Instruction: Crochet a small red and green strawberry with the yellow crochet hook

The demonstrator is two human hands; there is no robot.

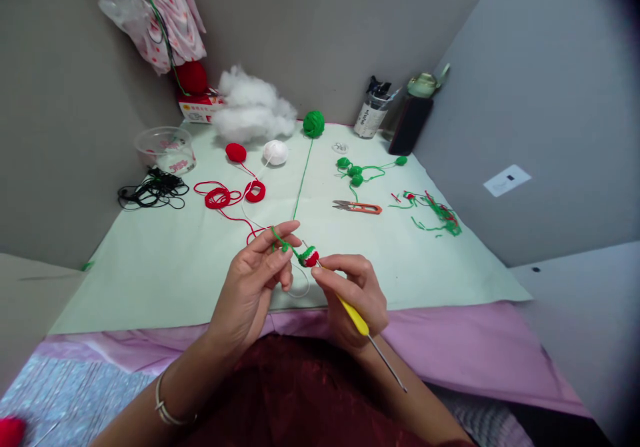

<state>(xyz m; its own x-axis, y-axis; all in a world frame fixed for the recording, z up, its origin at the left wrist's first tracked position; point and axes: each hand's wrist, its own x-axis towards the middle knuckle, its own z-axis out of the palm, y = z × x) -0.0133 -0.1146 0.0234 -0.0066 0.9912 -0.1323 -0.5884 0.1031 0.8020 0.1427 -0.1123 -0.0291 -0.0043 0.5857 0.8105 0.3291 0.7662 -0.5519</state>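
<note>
My right hand [353, 293] is closed around a crochet hook with a yellow handle [354, 315]; its thin metal shaft sticks out below the hand. On the hook's front end is a small crocheted piece [309, 256] in red, white and green. My left hand [255, 277] pinches green yarn [284, 241] between thumb and fingers, and a strand loops over the index finger. That strand leads back across the table to a green yarn ball [314, 124]. A thin white strand hangs in a loop below the piece. The hook's very tip is hard to make out.
Orange-handled thread snips [357, 207] lie ahead, beside small green crocheted pieces [355, 171]. Yarn scraps [443, 213] lie right. Red yarn [219, 198], a white ball [275, 153], black cord [155, 190], a plastic tub [166, 150] and white stuffing [253, 107] are left. Grey panels enclose the table.
</note>
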